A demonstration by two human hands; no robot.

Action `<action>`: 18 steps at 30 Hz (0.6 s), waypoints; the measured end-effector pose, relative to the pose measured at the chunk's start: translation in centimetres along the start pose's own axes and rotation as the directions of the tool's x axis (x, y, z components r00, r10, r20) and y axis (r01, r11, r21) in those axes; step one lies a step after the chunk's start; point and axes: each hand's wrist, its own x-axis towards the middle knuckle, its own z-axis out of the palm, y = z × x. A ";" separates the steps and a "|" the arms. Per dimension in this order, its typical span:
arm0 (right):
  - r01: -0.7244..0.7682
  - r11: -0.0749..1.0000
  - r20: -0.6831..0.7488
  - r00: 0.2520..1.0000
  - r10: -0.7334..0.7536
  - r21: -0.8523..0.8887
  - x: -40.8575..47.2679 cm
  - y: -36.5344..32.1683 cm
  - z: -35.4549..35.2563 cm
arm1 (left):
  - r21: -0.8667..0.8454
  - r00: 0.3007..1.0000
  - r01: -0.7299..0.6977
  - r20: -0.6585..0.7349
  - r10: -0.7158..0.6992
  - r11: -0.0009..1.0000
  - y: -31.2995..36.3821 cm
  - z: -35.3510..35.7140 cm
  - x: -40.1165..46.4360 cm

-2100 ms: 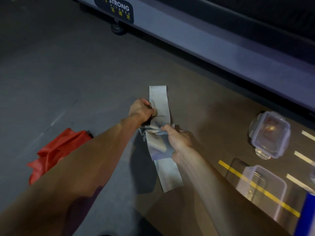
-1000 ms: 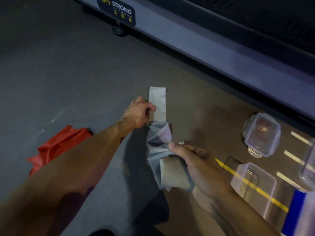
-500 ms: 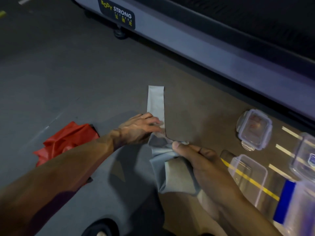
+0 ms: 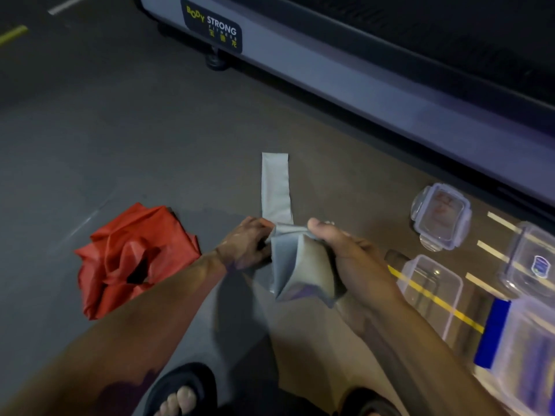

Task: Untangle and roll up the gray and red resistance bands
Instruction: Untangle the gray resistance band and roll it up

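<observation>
The gray resistance band (image 4: 276, 187) lies with its far end flat on the floor, while its near part is bunched and lifted between my hands. My left hand (image 4: 244, 246) pinches the band's left edge. My right hand (image 4: 345, 256) grips the folded near portion, thumb on top. The red resistance band (image 4: 132, 259) sits crumpled in a heap on the floor to the left of my left forearm, untouched.
A treadmill base (image 4: 360, 85) runs diagonally across the back. Several clear plastic containers (image 4: 440, 216) stand on the floor to the right, one with a blue label (image 4: 492, 331). My sandalled feet (image 4: 180, 394) show at the bottom edge.
Both hands drew nearer to me along the gray band, so more of its far end lies flat. The right hand gathered the near part into a bunched fold.
</observation>
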 end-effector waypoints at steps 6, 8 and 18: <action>0.031 0.999 -0.025 0.999 -0.032 -0.024 5.7 -2.7 2.7 | -0.248 0.974 0.221 0.111 -0.199 0.943 -1.6 -0.6 1.6; 0.012 1.000 -0.040 0.999 -0.013 -0.026 8.6 -3.3 3.9 | -0.340 0.958 0.285 0.070 -0.278 0.896 -2.0 -0.9 2.0; -0.117 0.986 -0.112 0.988 0.103 -0.123 21.1 -2.8 7.1 | -0.619 0.836 0.293 -0.205 -0.509 0.729 -4.2 -2.9 5.1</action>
